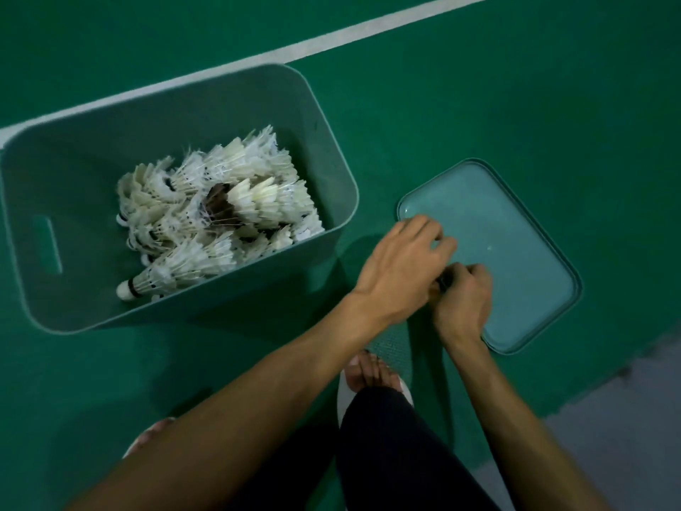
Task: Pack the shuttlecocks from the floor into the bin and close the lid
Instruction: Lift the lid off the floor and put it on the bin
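Now the open bin (55, 178) sits at 9 o'clock on the floor (497, 97), shuttlecocks (221, 204) heaped inside. Just right of centre, left hand (401, 267) and right hand (465, 302) curl their fingers round the 8 o'clock rim of the lid (516, 248), which lies flat at 3 o'clock.
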